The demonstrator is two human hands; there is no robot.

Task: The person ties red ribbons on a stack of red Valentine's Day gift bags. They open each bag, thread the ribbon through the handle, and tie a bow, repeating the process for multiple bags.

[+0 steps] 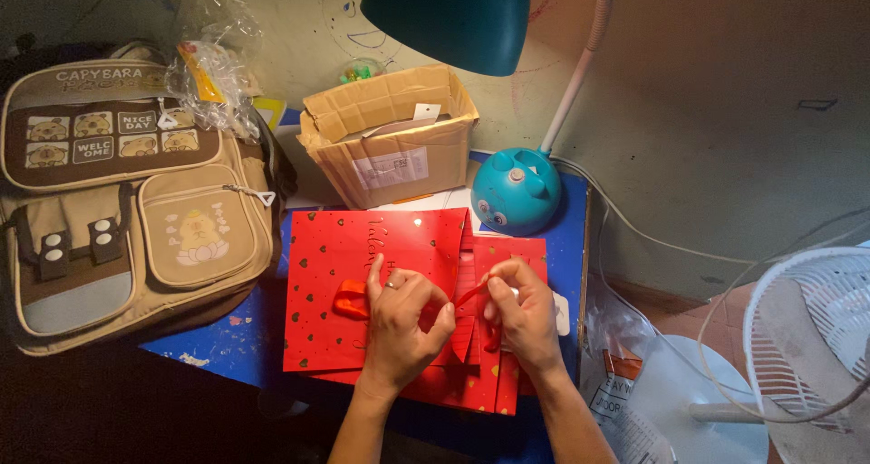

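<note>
Here, both your hands work a red ribbon over a stack of red paper bags on the blue table

Your left hand (399, 314) rests on the top red gift bag (362, 283), fingers curled and pinched narrow on the red ribbon (352, 299), whose loop shows just left of your knuckles. Your right hand (521, 312) sits close beside it, fingertips pinched on the ribbon's other strand, which runs taut between the two hands. The bags lie flat and fanned, dotted with small gold hearts, near the table's (227, 346) front edge. Behind them stands an open cardboard box (390, 138) and, to its right, a teal desk lamp (515, 190) with a round base and white neck. A tan backpack (127, 192) leans at the left; a white fan (807, 337) stands well apart at the right
</note>
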